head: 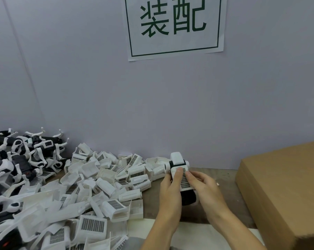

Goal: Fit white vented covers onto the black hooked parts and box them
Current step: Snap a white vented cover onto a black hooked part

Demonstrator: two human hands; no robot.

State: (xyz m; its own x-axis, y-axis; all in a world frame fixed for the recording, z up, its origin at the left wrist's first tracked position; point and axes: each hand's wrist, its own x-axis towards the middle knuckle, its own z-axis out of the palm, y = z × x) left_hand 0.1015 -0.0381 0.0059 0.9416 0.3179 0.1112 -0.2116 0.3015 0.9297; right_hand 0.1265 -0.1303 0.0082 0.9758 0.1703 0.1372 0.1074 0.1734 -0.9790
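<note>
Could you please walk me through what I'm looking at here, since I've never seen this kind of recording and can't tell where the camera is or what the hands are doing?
There is only one picture, taken by a camera worn on a person's head, looking forward and down at a worktable; no robot is involved. The left hand and the right hand together grip one assembly: a black part with a white vented cover over it, thumbs pressing on the grille. To the left lies a heap of loose white vented covers, and further left a pile of black hooked parts with white hooks. On the right sits a brown cardboard box, which looks closed from here. On the wall behind hangs a paper sign with green characters.
</note>
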